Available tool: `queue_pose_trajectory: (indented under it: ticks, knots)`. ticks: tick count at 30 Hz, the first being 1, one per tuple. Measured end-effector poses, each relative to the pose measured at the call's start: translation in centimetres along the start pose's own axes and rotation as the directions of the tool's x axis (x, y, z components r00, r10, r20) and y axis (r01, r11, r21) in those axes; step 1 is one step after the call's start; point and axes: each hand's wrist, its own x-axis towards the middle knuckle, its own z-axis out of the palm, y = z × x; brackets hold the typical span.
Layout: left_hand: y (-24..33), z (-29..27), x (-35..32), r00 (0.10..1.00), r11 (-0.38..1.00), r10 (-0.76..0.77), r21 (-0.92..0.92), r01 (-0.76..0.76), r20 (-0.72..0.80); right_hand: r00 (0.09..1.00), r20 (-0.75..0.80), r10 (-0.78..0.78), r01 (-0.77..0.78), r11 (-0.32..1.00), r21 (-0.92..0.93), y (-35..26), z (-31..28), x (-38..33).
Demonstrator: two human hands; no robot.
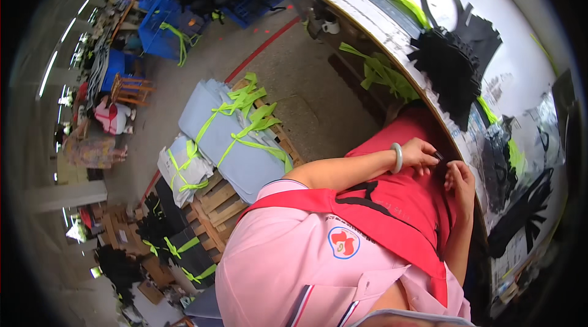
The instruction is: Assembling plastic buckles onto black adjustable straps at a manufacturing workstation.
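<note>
My left hand (419,155), with a pale bangle (397,158) at the wrist, is held over my lap. Its fingers pinch a small dark piece (437,155) that looks black and shiny at the tip; its exact kind is too small to tell. Close beside it, my right hand (459,181) is raised with curled fingers, thumb and fingertips together. Whatever those fingertips hold, if anything, cannot be made out. Both hands are just off the edge of the worktable. Beneath them lies my red apron (392,143), with a black strap (367,199) across it.
The worktable (407,39) on the right bears a bundle of black strips (450,73), black straps (520,210) and clear plastic bags (545,131). Grey-blue sheets (205,116) tied with yellow-green strips lie on a wooden pallet (220,201) to the left. Another person (113,117) is far left.
</note>
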Motion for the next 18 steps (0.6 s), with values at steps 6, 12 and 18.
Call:
queue_pose_trajectory:
  ticks: [6,12,18]
  knots:
    - [2.0,0.3,-1.0,0.996,0.998,-0.057,0.009,0.058,-0.061,0.981,-0.181,-0.068,0.023,0.970,-0.243,0.6,-1.7,-4.0]
    - [1.2,0.1,-0.1,0.995,0.994,-0.099,0.046,0.100,-0.018,0.825,-0.444,-0.349,0.068,0.842,-0.535,2.2,-6.1,-10.7]
    - [1.3,1.1,-0.3,0.993,0.983,-0.101,0.148,0.110,-0.062,0.629,-0.685,-0.367,-0.251,0.738,-0.626,-0.7,-13.3,-16.8]
